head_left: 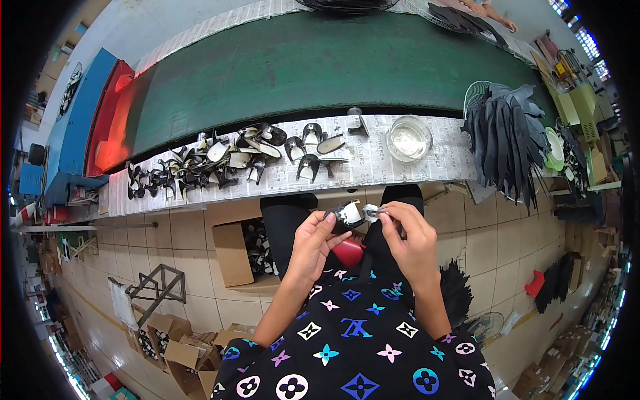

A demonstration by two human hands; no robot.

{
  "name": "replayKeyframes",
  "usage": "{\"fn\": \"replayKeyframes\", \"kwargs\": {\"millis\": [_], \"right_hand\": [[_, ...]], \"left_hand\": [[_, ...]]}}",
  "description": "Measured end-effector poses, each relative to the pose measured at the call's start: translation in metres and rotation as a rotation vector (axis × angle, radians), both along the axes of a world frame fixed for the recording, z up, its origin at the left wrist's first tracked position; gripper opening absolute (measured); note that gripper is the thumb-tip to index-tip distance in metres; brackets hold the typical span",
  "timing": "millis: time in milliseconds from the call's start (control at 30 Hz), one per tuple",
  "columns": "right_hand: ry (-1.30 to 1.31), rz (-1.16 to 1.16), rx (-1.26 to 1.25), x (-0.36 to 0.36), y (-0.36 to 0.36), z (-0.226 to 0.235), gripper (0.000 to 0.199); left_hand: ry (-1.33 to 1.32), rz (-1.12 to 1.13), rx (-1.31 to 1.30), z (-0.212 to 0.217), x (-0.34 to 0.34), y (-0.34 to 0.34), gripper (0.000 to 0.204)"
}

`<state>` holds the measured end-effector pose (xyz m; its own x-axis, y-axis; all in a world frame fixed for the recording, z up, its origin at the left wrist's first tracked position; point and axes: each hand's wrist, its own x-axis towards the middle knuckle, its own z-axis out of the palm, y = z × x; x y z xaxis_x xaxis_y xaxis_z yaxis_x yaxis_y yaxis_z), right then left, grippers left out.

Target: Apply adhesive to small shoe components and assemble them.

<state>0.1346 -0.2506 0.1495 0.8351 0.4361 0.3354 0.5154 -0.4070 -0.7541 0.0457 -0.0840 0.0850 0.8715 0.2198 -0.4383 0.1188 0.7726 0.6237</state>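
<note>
Above the lap, both hands — left, right — raised, fingers pinching one black-and-white heel piece

shoe piece: black with white lining
conveyor belt: dark green
tabletop: pale, covered in printed newsprint
shirt: black, scattered multicolour flower and star motifs
floor: beige tiles

A shoe factory: conveyor belt, heel parts, cardboard boxes.
</note>
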Motion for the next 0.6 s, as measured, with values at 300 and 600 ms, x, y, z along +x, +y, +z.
{"fn": "replayKeyframes", "kwargs": {"millis": [300, 600], "right_hand": [[-0.023, -0.019, 0.000, -0.001, -0.002, -0.006, 0.013], [0.055, -0.049, 0.079, 0.009, -0.007, -0.012, 0.012]], "left_hand": [[0.020, 0.006, -0.016, -0.002, 0.000, 0.000, 0.016], [0.043, 0.163, 0.115, -0.017, -0.029, 0.035, 0.020]]}}
